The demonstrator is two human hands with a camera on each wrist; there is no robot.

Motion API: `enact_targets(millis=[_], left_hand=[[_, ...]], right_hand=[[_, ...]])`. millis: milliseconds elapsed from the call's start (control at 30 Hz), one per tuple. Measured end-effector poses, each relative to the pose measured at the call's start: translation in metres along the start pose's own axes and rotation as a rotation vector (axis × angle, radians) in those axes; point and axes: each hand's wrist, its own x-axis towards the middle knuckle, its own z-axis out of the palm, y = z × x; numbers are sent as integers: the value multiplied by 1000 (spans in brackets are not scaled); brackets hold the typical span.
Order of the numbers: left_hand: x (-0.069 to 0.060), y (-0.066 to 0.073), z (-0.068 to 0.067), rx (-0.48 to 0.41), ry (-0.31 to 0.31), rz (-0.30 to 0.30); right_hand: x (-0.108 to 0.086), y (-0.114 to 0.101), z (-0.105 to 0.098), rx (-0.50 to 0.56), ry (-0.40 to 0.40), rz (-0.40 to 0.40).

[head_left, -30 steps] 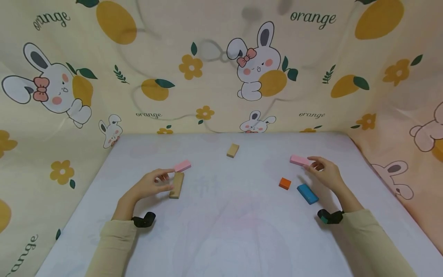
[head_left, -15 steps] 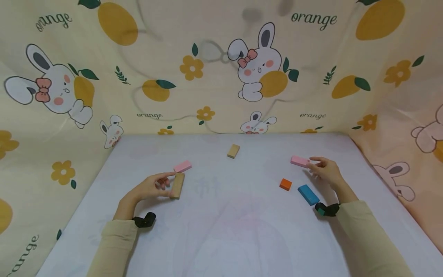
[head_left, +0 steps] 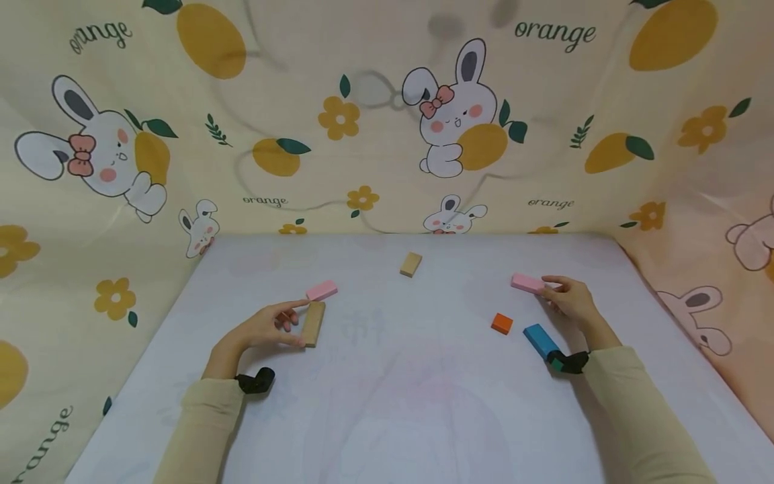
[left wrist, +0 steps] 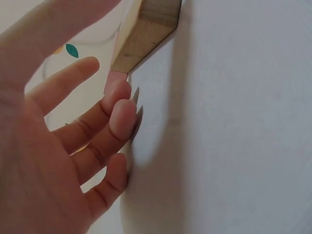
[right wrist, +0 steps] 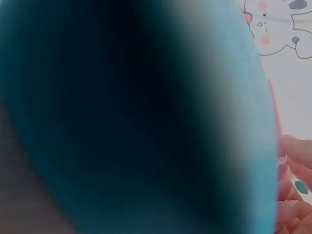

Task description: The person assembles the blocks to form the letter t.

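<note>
My left hand [head_left: 266, 327] is at a long wooden block [head_left: 313, 324], index finger by its far end and thumb at its near end. In the left wrist view the other fingers curl loosely beside that wooden block [left wrist: 146, 34]. A pink block [head_left: 322, 290] lies just beyond it. On the right, my right hand [head_left: 571, 304] pinches the near end of another pink block [head_left: 526, 283] between thumb and index finger. A blue block [head_left: 541, 341] sits below the right wrist, partly covered by the wrist camera; blurred, the blue block [right wrist: 263, 161] fills most of the right wrist view.
An orange block [head_left: 502, 323] lies left of the blue one. Farther back, near the middle, is a short wooden block [head_left: 411, 264]. All rest on a white-covered table [head_left: 399, 403], with a printed rabbit-and-orange cloth [head_left: 375, 161] rising behind and at the sides.
My left thumb has spread down to the near end of the wooden block. My right wrist has lowered over the blue block while its fingers stay at the pink block.
</note>
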Motion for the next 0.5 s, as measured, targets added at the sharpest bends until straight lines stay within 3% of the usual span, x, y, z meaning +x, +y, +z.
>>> enact_targets(millis=[200, 500], left_hand=[[3, 1, -2, 12, -24, 7], [6, 5, -4, 58, -59, -44]], right_hand=[[0, -1, -1, -28, 4, 27], [5, -6, 1, -26, 5, 93]])
